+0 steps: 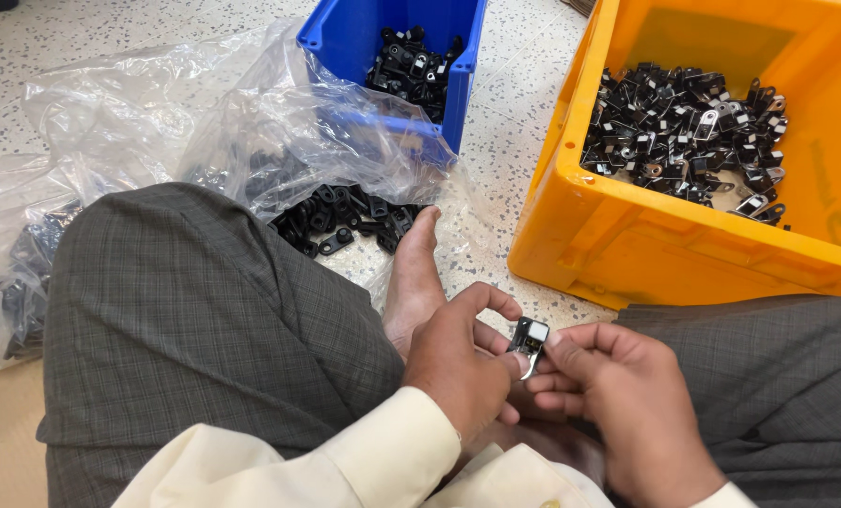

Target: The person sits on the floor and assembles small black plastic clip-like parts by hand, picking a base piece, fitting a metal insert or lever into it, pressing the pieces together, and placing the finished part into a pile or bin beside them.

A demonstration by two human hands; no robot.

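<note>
My left hand and my right hand meet low in the middle of the head view, between my crossed legs in grey checked trousers. Both pinch one small black clip with a pale square pad and a metal tab, held between thumbs and fingertips. My bare foot rests on the speckled floor just behind the hands.
An orange crate at the right holds several black and metal clips. A blue bin at the back holds more. Loose black parts lie on crumpled clear plastic bags at the left.
</note>
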